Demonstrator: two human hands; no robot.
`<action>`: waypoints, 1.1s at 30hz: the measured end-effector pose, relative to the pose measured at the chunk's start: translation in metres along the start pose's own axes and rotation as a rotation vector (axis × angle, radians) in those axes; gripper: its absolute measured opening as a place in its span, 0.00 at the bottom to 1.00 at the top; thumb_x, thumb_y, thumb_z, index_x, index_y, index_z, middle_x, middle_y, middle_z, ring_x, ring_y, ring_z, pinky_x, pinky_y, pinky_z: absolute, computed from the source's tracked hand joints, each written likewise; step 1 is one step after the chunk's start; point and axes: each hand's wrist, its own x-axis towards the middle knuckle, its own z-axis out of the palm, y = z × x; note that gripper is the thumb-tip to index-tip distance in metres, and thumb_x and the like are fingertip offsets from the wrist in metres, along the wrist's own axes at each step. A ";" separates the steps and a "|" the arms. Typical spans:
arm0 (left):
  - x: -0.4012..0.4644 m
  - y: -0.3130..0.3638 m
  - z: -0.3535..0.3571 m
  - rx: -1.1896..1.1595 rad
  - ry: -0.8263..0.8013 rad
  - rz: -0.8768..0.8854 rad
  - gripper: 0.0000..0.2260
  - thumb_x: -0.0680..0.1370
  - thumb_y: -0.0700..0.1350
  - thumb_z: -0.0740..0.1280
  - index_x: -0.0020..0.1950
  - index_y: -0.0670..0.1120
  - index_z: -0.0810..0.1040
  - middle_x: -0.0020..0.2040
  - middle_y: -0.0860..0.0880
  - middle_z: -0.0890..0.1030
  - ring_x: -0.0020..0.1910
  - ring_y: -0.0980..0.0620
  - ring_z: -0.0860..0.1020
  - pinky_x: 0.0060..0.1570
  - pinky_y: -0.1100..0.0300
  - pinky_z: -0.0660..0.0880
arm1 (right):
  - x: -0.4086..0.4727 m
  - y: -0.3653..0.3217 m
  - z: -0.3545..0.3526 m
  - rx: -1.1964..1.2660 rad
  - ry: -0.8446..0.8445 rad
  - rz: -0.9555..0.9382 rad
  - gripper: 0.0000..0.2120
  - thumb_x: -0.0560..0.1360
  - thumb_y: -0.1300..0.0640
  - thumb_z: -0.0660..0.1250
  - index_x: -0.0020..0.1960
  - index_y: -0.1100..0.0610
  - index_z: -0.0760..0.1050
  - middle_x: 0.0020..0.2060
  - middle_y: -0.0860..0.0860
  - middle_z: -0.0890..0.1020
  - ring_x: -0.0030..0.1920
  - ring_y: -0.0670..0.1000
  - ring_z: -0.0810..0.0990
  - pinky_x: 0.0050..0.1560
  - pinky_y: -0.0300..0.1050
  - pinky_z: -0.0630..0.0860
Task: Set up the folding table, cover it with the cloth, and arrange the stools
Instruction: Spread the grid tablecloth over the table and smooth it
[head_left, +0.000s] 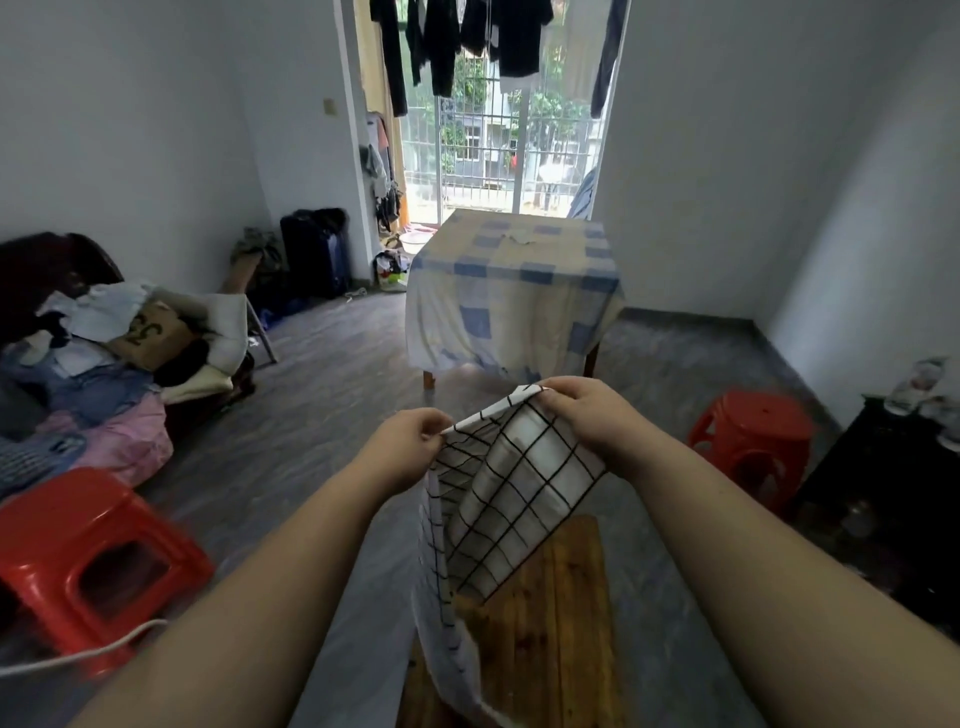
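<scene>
A white cloth with a black grid (514, 499) hangs in front of me, partly folded. My left hand (408, 441) pinches its upper left edge and my right hand (587, 415) grips its top right corner. Below the cloth lies a small wooden table top (545, 613), its legs hidden from view. One red plastic stool (78, 561) stands at the near left and another red stool (753, 441) stands at the right.
A larger table under a blue and yellow checked cover (511, 291) stands ahead by the balcony door. A bed heaped with clothes (93, 374) fills the left. A dark cabinet (893, 493) sits at the right wall. A white cable (93, 649) crosses the floor.
</scene>
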 end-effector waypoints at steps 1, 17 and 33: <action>0.002 0.005 0.003 -0.026 0.000 -0.001 0.11 0.79 0.40 0.65 0.55 0.54 0.81 0.50 0.56 0.82 0.48 0.57 0.80 0.47 0.62 0.75 | 0.000 0.000 -0.002 0.068 0.001 0.042 0.09 0.79 0.54 0.66 0.45 0.48 0.85 0.45 0.47 0.87 0.50 0.47 0.84 0.55 0.45 0.78; -0.009 0.041 0.029 -0.203 -0.373 0.166 0.39 0.71 0.56 0.76 0.74 0.68 0.57 0.75 0.57 0.63 0.74 0.58 0.62 0.72 0.53 0.65 | 0.025 0.001 -0.008 1.290 0.332 0.572 0.15 0.85 0.63 0.48 0.61 0.65 0.72 0.51 0.64 0.78 0.51 0.63 0.80 0.49 0.60 0.75; 0.005 0.040 0.059 -0.159 -0.058 0.050 0.39 0.70 0.54 0.74 0.75 0.63 0.57 0.71 0.54 0.69 0.68 0.52 0.71 0.66 0.47 0.72 | 0.053 -0.031 -0.024 1.598 0.541 0.434 0.21 0.83 0.66 0.45 0.72 0.66 0.67 0.66 0.63 0.75 0.68 0.64 0.73 0.48 0.66 0.71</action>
